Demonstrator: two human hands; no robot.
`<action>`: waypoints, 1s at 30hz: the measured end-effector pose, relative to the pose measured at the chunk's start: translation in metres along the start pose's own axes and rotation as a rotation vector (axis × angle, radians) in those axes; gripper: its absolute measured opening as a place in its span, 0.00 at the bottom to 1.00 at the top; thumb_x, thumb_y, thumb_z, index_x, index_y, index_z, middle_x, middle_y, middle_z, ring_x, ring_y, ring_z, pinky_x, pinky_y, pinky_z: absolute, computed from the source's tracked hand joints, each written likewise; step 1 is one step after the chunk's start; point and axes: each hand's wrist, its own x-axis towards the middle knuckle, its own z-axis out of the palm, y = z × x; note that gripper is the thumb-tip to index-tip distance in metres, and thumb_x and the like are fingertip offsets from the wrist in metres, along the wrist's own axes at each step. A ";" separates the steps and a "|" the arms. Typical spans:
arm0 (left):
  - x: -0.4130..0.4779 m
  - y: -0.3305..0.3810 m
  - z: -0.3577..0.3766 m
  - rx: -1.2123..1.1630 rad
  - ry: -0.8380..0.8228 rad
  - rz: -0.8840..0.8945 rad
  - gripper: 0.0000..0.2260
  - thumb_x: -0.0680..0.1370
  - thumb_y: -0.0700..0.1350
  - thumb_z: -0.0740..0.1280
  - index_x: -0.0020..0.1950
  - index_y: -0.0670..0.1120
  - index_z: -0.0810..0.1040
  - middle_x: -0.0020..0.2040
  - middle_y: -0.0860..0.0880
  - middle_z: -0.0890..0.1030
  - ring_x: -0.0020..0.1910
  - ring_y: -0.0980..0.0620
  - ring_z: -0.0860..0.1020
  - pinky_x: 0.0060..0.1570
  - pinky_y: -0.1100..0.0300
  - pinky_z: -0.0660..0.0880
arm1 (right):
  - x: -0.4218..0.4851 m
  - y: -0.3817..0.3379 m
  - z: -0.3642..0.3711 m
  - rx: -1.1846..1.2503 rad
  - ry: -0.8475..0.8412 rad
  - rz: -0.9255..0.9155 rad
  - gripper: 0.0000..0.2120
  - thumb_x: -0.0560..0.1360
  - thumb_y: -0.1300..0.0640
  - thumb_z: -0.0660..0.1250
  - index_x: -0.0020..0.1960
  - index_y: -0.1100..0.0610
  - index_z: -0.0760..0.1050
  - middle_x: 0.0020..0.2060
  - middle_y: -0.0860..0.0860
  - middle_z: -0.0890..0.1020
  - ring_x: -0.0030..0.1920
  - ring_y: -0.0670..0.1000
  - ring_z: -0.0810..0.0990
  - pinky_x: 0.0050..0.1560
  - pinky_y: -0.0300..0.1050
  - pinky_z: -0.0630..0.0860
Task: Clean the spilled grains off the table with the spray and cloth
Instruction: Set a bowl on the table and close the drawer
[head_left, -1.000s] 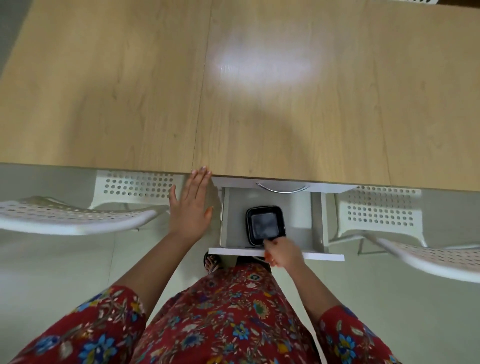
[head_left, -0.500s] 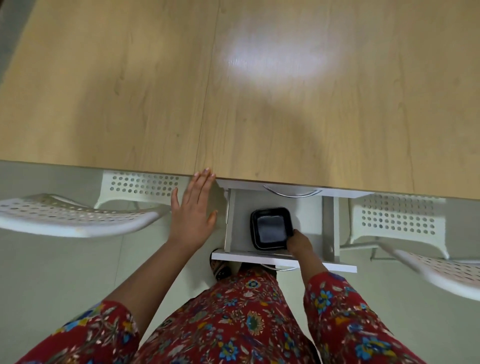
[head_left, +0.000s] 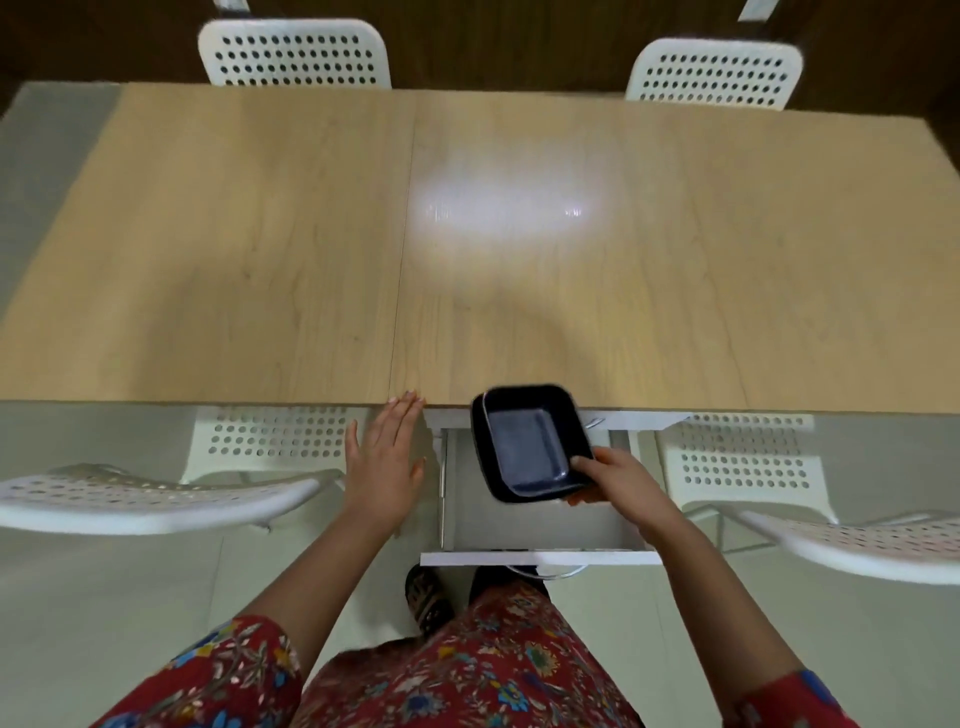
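A light wooden table (head_left: 260, 249) fills the upper half of the view; I see no grains, spray or cloth on it. Under its near edge a white drawer (head_left: 540, 558) stands pulled out. My right hand (head_left: 618, 483) grips the near right corner of a black square tray (head_left: 530, 441), held tilted above the drawer with its far edge over the table rim. My left hand (head_left: 384, 462) is flat and spread, fingertips touching the table's near edge just left of the drawer.
Two white perforated chairs (head_left: 296, 54) stand at the far side of the table, the other chair (head_left: 711, 73) to the right. Two more flank me, a left chair (head_left: 156, 496) and a right chair (head_left: 831, 540). My feet are under the drawer.
My right hand has taken hold of the black tray and lifted it out of the drawer, up toward the table edge. The camera has pulled back. My left hand stays at the edge.
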 end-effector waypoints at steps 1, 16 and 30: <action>-0.001 0.000 -0.001 -0.002 -0.007 0.000 0.37 0.72 0.43 0.72 0.78 0.50 0.60 0.78 0.54 0.59 0.75 0.53 0.60 0.70 0.37 0.55 | -0.002 -0.014 0.000 0.053 0.038 -0.024 0.09 0.81 0.59 0.59 0.50 0.59 0.78 0.40 0.59 0.85 0.42 0.60 0.84 0.52 0.52 0.78; -0.002 0.003 -0.001 0.011 -0.083 -0.026 0.37 0.78 0.47 0.65 0.79 0.52 0.44 0.79 0.57 0.42 0.78 0.57 0.44 0.74 0.39 0.46 | 0.064 -0.070 0.005 -0.158 0.496 -0.009 0.09 0.79 0.59 0.55 0.46 0.61 0.71 0.36 0.51 0.73 0.37 0.54 0.71 0.31 0.45 0.62; -0.005 0.006 0.007 0.051 -0.063 -0.043 0.39 0.76 0.46 0.68 0.80 0.49 0.48 0.80 0.54 0.46 0.78 0.55 0.46 0.73 0.38 0.49 | -0.021 0.071 0.045 -0.344 0.193 -0.237 0.10 0.81 0.50 0.59 0.50 0.52 0.78 0.35 0.47 0.81 0.35 0.45 0.79 0.38 0.44 0.74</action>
